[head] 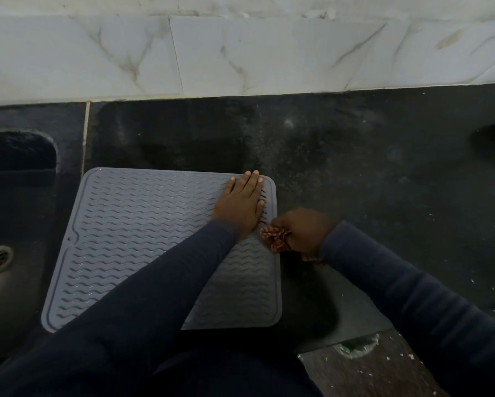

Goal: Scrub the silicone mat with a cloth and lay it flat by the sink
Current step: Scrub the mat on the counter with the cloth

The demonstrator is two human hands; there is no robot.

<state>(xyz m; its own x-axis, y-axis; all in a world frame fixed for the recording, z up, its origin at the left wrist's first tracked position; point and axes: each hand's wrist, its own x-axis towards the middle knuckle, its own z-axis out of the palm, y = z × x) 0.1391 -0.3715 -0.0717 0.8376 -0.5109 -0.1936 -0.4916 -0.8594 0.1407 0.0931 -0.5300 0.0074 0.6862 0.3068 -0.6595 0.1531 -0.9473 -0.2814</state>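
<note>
The grey silicone mat [131,239] is laid flat near the front edge of the black countertop [369,167], just beside the sink [17,213] on the left. Its far right corner is pressed by the left hand [240,203], with the fingers held straight. A patterned cloth [273,239] is gripped in the curled right hand [302,232] at the mat's right edge.

A black speckled stone counter [355,167] runs below white marble-veined wall tiles [240,53]. A pale grout seam [85,133] crosses the counter's left part. Past its front edge, a crumpled plastic bag [358,346] lies on the brown speckled floor [369,373].
</note>
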